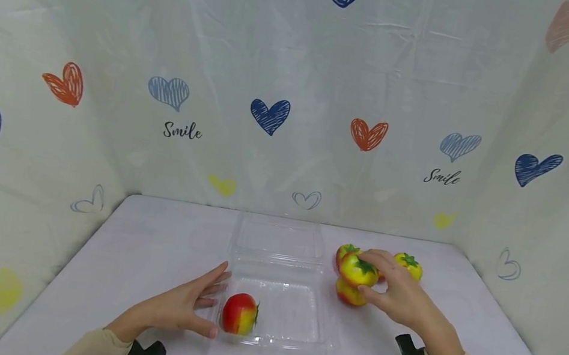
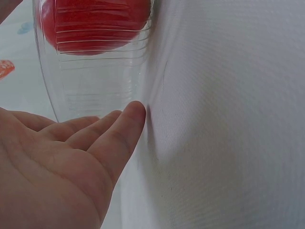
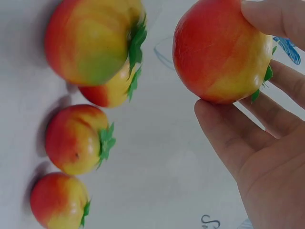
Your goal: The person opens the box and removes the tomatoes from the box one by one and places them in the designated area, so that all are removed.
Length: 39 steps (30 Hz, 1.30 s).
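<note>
My right hand [image 1: 401, 294] pinches a red-and-yellow tomato-like fruit [image 3: 219, 52] with a green leafy top between thumb and fingers, raised above the table. Several more such fruits [image 3: 76, 138] stand around and below it at the right. A clear plastic box [image 1: 292, 318] lies in the middle with its hinged lid folded back. One fruit [image 1: 239, 314] lies on its side in the box's front left corner. My left hand [image 1: 185, 303] is at the box's left side, fingers extended and thumb spread. In the left wrist view, its fingertips are right at the clear wall.
The clear lid [image 1: 280, 240] lies flat behind the box, toward the table's back edge. White cloth covers the table [image 1: 166, 240]. A curtain [image 1: 326, 74] printed with hearts rises at the back and both sides.
</note>
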Each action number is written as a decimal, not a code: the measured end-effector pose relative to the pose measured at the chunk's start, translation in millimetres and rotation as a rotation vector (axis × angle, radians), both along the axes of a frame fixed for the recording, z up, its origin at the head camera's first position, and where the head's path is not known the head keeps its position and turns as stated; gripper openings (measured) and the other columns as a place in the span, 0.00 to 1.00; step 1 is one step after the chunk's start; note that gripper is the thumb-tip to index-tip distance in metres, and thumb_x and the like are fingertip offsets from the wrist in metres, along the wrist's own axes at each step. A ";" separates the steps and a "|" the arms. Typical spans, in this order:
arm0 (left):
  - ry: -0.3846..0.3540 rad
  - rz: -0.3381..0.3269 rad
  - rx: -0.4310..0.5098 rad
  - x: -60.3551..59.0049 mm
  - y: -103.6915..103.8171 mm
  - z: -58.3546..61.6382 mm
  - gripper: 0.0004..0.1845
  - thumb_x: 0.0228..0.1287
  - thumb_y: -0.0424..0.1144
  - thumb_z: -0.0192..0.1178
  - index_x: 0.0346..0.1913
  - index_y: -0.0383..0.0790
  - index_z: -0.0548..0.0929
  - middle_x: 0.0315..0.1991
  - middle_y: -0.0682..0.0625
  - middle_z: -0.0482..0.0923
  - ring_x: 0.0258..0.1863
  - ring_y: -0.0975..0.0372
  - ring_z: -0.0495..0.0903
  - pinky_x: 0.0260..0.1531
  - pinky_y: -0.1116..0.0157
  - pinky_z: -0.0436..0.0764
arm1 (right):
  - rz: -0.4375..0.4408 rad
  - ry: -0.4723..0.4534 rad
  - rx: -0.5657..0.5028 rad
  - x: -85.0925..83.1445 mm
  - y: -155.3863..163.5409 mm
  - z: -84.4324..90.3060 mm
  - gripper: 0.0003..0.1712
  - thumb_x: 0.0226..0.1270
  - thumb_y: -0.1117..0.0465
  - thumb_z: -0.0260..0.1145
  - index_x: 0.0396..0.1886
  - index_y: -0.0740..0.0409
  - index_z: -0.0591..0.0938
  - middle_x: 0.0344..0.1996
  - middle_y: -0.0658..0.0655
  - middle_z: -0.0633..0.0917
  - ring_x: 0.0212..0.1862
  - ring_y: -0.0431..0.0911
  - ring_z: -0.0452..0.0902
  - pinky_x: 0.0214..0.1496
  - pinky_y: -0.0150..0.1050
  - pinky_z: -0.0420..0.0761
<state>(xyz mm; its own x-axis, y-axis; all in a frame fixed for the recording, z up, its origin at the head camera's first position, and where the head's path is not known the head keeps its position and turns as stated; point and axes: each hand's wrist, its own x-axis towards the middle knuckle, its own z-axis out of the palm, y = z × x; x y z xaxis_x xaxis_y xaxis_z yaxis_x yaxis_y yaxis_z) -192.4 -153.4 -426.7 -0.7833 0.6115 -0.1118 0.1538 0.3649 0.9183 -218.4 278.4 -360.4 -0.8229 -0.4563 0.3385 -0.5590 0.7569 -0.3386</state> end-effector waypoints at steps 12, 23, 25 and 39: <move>-0.008 0.011 -0.008 0.7 1.3 3.6 0.60 0.52 0.46 0.72 0.76 0.43 0.38 0.75 0.38 0.47 0.68 0.44 0.61 0.61 0.54 0.70 | -0.033 0.033 -0.029 -0.9 19.1 -4.1 0.33 0.54 0.60 0.75 0.60 0.56 0.74 0.58 0.55 0.75 0.58 0.52 0.71 0.56 0.54 0.77; -0.015 0.019 -0.010 -0.2 2.0 3.0 0.60 0.51 0.47 0.72 0.77 0.44 0.39 0.75 0.39 0.47 0.68 0.45 0.62 0.61 0.54 0.71 | -0.062 0.046 -0.026 -3.0 35.0 -8.7 0.31 0.53 0.62 0.75 0.58 0.59 0.75 0.55 0.58 0.76 0.55 0.55 0.72 0.54 0.55 0.77; -0.015 0.020 -0.011 0.0 2.0 3.1 0.60 0.51 0.47 0.72 0.77 0.44 0.39 0.75 0.39 0.47 0.68 0.45 0.62 0.60 0.54 0.71 | -0.072 0.042 -0.027 -2.8 37.1 -9.1 0.32 0.53 0.63 0.75 0.58 0.59 0.74 0.55 0.58 0.76 0.56 0.55 0.71 0.55 0.56 0.76; -0.023 0.027 -0.014 1.1 2.7 2.7 0.60 0.51 0.47 0.72 0.77 0.44 0.38 0.75 0.39 0.47 0.67 0.44 0.62 0.60 0.53 0.71 | -0.115 -0.038 -0.019 -3.6 50.1 -19.3 0.31 0.54 0.63 0.74 0.59 0.61 0.74 0.58 0.62 0.74 0.59 0.60 0.69 0.58 0.60 0.73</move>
